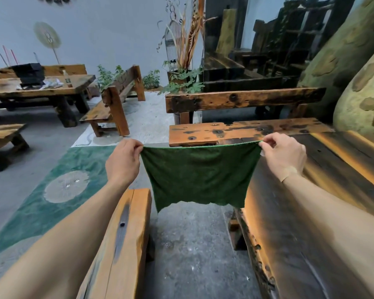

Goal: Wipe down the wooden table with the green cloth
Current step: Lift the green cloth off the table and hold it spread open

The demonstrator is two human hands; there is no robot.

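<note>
Green cloth point(200, 175) hangs, top edge stretched left-right

There is a single view, from a wide-angle camera worn on the person's head, looking forward and tilted down over both outstretched bare forearms. It sits close to the hands: the left hand point(125, 160) and right hand point(284, 155) fill the middle of the frame, with the square dark green cloth point(200, 175) stretched between them. The dark, glossy wooden table point(324, 212) runs along the right edge, an orange-brown wooden bench point(125, 244) lower left. Straight lines bow toward the edges, and the room behind appears far off.
</note>
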